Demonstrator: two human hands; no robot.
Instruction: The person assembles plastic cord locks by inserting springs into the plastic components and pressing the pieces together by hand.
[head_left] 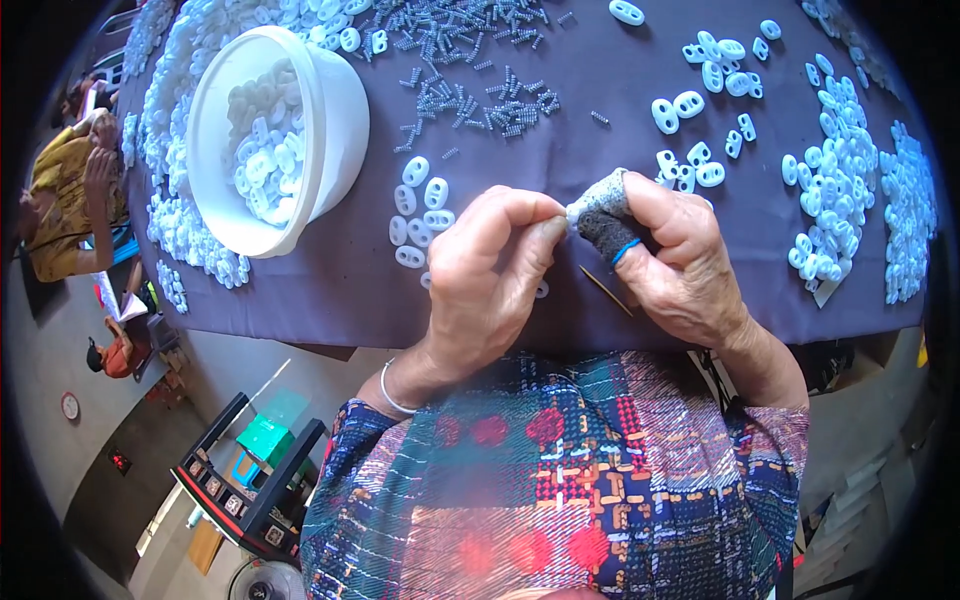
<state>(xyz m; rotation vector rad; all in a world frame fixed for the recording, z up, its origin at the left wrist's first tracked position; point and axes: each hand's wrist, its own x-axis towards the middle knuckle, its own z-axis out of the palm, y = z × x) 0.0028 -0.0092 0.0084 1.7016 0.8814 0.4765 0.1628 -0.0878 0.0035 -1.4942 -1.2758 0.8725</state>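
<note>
Left hand and right hand, fingertips pinched together on small white part, near front edge of purple-covered tabletop; white bowl at left edge.

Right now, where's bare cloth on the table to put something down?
Bare purple cloth lies along the near edge, between the white plastic bowl and the left hand, and mid-table between the small grey metal springs and the white oval plastic pieces at right. Crowded: behind and left of the bowl, and the right edge.
</note>
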